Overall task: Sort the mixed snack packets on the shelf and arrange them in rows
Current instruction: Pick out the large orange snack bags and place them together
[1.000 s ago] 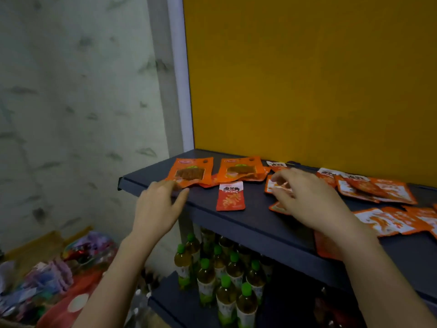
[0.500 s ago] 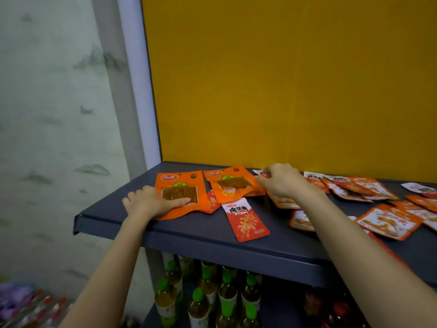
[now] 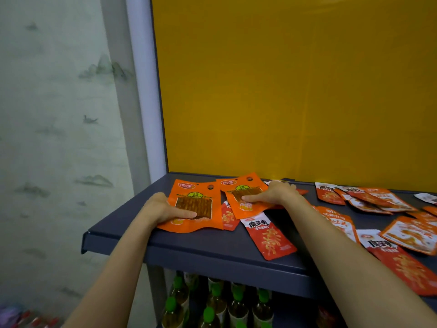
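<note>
Two large orange snack packets with clear windows lie at the left end of the dark blue shelf. My left hand grips the left orange packet, thumb laid across its window. My right hand holds the second orange packet, thumb on its window. A small red packet lies in front of them, and another red packet peeks out between the two orange ones. Several mixed red and orange-white packets lie scattered to the right.
A yellow back panel rises behind the shelf, with a white post at its left. Green-capped drink bottles stand on the lower shelf. A patterned wall fills the left side.
My right hand moved left from the back of the shelf onto the second orange packet. My left hand stays on the left orange packet. The camera came closer.
</note>
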### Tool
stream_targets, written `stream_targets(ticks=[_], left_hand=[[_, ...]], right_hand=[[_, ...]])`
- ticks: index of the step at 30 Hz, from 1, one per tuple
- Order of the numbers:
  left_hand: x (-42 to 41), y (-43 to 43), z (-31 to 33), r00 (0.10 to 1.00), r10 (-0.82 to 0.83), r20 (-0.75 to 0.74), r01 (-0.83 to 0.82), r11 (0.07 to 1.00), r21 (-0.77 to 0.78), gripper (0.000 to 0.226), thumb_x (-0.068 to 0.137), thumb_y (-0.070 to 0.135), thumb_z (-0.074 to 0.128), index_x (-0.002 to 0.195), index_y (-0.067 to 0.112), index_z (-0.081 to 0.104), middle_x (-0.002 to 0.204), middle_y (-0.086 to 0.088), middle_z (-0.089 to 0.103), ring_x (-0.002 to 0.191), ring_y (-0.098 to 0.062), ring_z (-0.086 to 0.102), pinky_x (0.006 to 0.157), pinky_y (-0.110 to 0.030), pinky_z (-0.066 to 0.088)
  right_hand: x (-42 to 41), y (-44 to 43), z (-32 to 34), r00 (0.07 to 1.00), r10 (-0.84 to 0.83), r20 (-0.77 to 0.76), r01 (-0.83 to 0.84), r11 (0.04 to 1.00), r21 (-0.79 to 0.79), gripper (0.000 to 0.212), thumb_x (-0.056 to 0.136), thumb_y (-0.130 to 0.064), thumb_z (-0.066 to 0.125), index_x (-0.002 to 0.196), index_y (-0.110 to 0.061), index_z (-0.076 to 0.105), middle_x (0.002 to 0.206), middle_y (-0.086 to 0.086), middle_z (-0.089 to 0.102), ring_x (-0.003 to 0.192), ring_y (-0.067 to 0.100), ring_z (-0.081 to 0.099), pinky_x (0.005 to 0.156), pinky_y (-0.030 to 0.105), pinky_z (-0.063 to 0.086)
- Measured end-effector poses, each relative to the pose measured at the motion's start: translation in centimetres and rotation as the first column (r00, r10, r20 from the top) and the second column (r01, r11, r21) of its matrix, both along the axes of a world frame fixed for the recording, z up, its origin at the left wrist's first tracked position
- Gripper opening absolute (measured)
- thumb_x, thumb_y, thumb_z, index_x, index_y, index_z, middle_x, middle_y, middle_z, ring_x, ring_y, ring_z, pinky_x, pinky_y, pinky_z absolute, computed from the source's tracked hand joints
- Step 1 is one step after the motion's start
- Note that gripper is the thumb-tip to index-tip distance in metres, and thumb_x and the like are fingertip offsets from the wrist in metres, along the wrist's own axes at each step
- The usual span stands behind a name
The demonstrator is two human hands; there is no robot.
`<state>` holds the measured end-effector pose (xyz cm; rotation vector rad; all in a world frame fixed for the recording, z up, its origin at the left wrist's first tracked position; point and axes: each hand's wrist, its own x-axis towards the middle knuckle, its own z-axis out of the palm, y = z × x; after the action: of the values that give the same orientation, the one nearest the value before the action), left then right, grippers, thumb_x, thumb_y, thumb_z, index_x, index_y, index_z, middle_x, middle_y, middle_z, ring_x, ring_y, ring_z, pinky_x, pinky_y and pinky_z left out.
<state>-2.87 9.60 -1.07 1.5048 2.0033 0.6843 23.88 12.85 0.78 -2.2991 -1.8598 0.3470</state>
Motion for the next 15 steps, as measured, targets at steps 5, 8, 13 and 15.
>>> stream_targets(ticks=[5, 8, 13, 15], left_hand=[[-0.5, -0.2, -0.2, 0.959, -0.091, 0.269, 0.072, 0.994, 0.082, 0.027, 0.058, 0.025, 0.087, 0.074, 0.018, 0.067, 0.076, -0.001, 0.067, 0.074, -0.016, 0.064, 0.065, -0.027, 0.049], [-0.7, -0.7, -0.8, 0.931, -0.138, 0.338, 0.072, 0.977, 0.2, 0.021, 0.061, 0.022, 0.085, 0.072, 0.022, 0.067, 0.072, 0.003, 0.068, 0.07, -0.012, 0.065, 0.056, -0.022, 0.046], [-0.6, -1.2, -1.5, 0.91, -0.197, 0.365, 0.072, 0.942, 0.328, 0.021, 0.066, 0.023, 0.082, 0.077, 0.026, 0.064, 0.078, 0.004, 0.07, 0.074, -0.014, 0.067, 0.062, -0.025, 0.05], [-0.7, -1.1, -1.6, 0.908, -0.211, 0.362, 0.081, 0.936, 0.343, 0.024, 0.069, 0.024, 0.079, 0.083, 0.027, 0.06, 0.084, 0.003, 0.068, 0.079, -0.014, 0.065, 0.066, -0.026, 0.05]], right_hand=[[0.1, 0.5, -0.3, 0.996, -0.042, -0.077, 0.042, 0.999, -0.002, 0.117, 0.048, -0.083, 0.063, 0.138, -0.012, 0.04, 0.149, 0.011, 0.036, 0.137, 0.034, 0.032, 0.109, 0.044, 0.028], [0.0, 0.4, -0.3, 0.996, -0.044, -0.078, 0.045, 0.999, 0.016, 0.103, 0.049, -0.082, 0.063, 0.128, -0.017, 0.051, 0.141, 0.007, 0.047, 0.132, 0.032, 0.04, 0.106, 0.045, 0.028], [-0.2, 0.2, -0.4, 0.985, -0.017, -0.173, 0.04, 0.991, 0.131, 0.063, 0.06, -0.066, 0.072, 0.092, -0.015, 0.051, 0.113, 0.008, 0.063, 0.112, 0.03, 0.057, 0.083, 0.036, 0.041], [-0.2, 0.1, -0.3, 0.968, -0.022, -0.25, 0.069, 0.981, 0.181, 0.06, 0.064, -0.057, 0.076, 0.092, -0.012, 0.049, 0.101, 0.011, 0.061, 0.108, 0.032, 0.06, 0.073, 0.034, 0.041]])
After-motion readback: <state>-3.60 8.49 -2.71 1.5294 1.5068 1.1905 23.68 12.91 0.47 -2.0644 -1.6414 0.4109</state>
